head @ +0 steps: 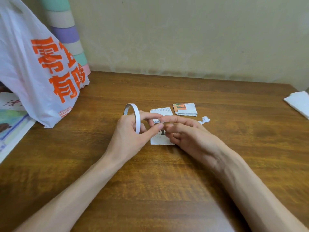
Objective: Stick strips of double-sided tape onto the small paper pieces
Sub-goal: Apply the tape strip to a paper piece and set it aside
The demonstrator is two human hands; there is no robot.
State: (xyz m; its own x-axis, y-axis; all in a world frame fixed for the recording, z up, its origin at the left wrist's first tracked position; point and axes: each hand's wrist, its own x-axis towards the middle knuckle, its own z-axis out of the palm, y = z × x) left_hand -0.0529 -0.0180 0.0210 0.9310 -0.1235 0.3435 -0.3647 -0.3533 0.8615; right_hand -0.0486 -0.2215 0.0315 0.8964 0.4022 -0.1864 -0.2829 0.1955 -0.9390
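Currently left hand (132, 131) holds tape roll (133, 114); right hand (185, 131) pinches its end, paper piece (161, 140) under fingertips.

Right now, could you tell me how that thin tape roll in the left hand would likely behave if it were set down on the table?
The tape roll looks like a thin, nearly used-up ring, so probably very light. Set on edge, it would likely roll or topple on the smooth wooden table. Being so thin, it may flex when squeezed.

You see a white tape ring (133, 114) on a brown wood-grain table (167, 181). At upper left, a white plastic bag (33, 72) bears orange characters. Behind it, a roll (66, 30) is striped mint, beige, purple and pink.
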